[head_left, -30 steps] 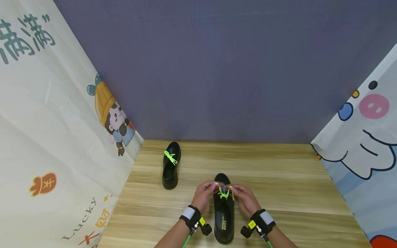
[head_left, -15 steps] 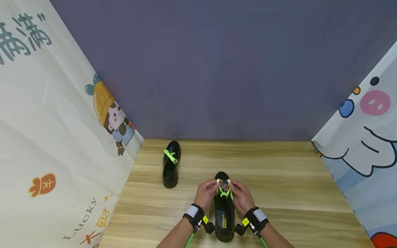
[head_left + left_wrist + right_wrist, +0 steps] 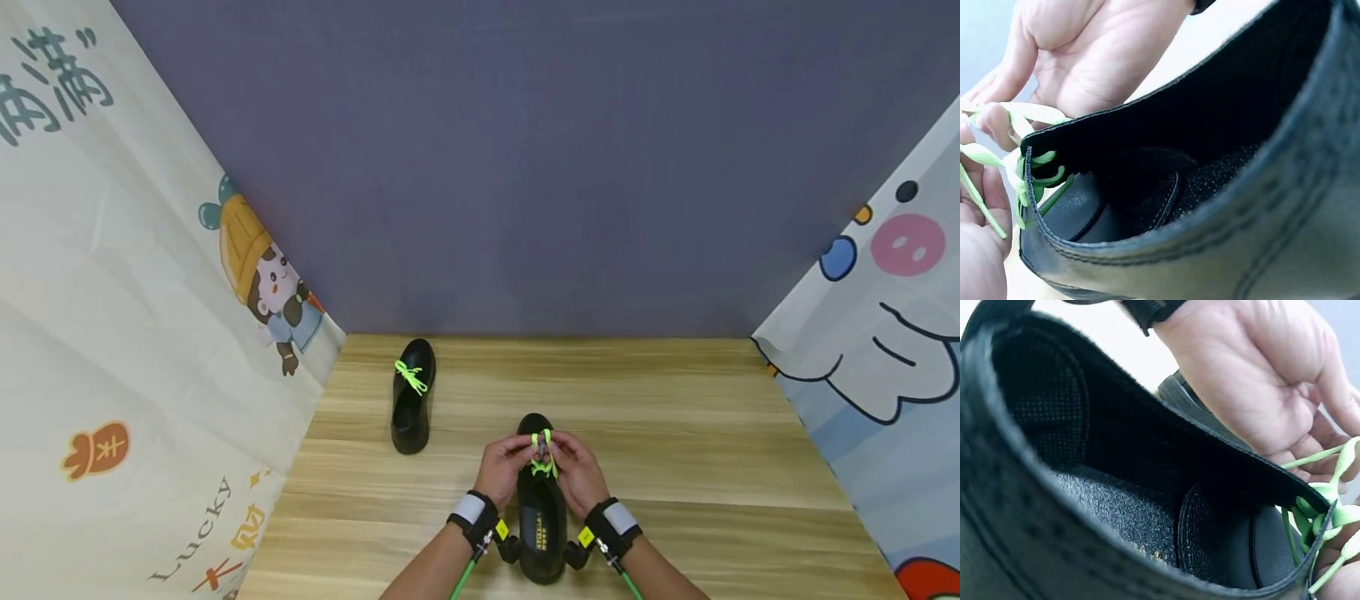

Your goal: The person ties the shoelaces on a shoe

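Observation:
A black leather shoe [image 3: 531, 560] stands on the wooden surface, toe pointing away from me. Its neon green lace [image 3: 544, 469] is threaded through the eyelets, and two upright loops of it rise close together over the opening. My left hand [image 3: 501, 471] pinches the left loop between thumb and fingers. On the other side my right hand [image 3: 582, 477] pinches the right loop. Close up in the left wrist view, the lace [image 3: 1013, 170] crosses at the top of the shoe's throat. The right wrist view shows lace strands [image 3: 1322, 519] passing inside the throat edge.
A second black shoe [image 3: 410, 435] stands farther back on the left, its green lace [image 3: 412, 377] tied in a bow. Behind the wooden surface [image 3: 660, 400] rises a dark grey-blue panel [image 3: 525, 167]. Printed white cloths [image 3: 150, 333] flank both sides.
Both hands have moved inward, bringing the two lace loops nearer each other over the shoe. The loops now stand up more than a second ago. The second shoe stays put.

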Available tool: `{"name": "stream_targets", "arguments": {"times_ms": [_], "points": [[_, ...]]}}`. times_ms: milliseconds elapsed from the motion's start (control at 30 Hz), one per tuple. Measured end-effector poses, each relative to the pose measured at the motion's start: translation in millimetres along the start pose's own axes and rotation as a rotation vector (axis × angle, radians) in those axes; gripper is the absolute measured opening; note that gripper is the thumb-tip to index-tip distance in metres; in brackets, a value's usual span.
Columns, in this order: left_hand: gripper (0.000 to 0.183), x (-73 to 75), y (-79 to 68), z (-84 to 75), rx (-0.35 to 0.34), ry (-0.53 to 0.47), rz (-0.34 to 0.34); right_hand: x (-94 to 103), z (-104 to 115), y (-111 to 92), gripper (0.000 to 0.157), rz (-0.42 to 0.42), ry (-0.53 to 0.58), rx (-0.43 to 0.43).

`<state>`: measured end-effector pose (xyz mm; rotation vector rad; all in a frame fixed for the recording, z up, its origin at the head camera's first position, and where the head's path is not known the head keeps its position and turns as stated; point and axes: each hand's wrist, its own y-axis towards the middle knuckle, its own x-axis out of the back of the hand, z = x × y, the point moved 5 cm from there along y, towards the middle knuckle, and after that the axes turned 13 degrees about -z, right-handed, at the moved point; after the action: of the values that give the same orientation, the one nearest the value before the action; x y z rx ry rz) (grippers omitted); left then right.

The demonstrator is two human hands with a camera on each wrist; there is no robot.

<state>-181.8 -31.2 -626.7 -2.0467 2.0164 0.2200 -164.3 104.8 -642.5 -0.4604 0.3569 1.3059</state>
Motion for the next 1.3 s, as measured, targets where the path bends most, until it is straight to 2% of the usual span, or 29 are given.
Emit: {"name": "stream_targets", "arguments": {"times_ms": [133, 300, 433, 500, 767, 933, 1033, 1100, 1200, 1300], "points": [[0.026, 0.7, 1.4, 1.3, 0.028, -0.020, -0.025, -1.9, -0.6, 1.8, 0.019, -0.030, -0.074, 0.030], [0.024, 2.3, 3.6, 1.0, 0.066, -0.005, -0.036, -3.4, 2.1, 4.7, 0.030, -0.087, -0.256, 0.025], [0.023, 1.4, 4.0, -0.4, 0.050, -0.024, -0.015, -4.3, 5.7, 5.3, 0.023, -0.101, -0.415, 0.080], [0.020, 1.6, 3.7, -1.3, 0.034, -0.018, -0.027, -6.0, 7.4, 4.5, 0.019, -0.095, -0.466, 0.109], [0.014, 2.8, 1.4, -8.0, -0.003, 0.154, -0.198, -10.0, 8.0, 4.0, 0.016, -0.099, -0.515, 0.097], [0.009, 3.0, 0.3, -10.5, -0.040, 0.215, -0.306, -11.5, 9.5, 3.4, 0.012, -0.079, -0.587, 0.141], [0.007, 2.5, -0.6, -12.5, -0.075, 0.246, -0.349, -12.9, 12.2, 2.9, 0.017, -0.050, -0.667, 0.209], [0.006, 2.1, -1.5, -14.2, -0.080, 0.268, -0.375, -14.1, 15.1, 2.0, 0.027, -0.028, -0.715, 0.277], [0.006, 1.6, -2.2, -14.3, -0.084, 0.303, -0.406, -17.8, 20.7, -1.3, 0.042, 0.019, -0.792, 0.437], [0.005, 1.5, -3.3, -14.4, -0.085, 0.323, -0.425, -21.4, 24.7, -6.6, 0.046, 0.048, -0.890, 0.637]]}}
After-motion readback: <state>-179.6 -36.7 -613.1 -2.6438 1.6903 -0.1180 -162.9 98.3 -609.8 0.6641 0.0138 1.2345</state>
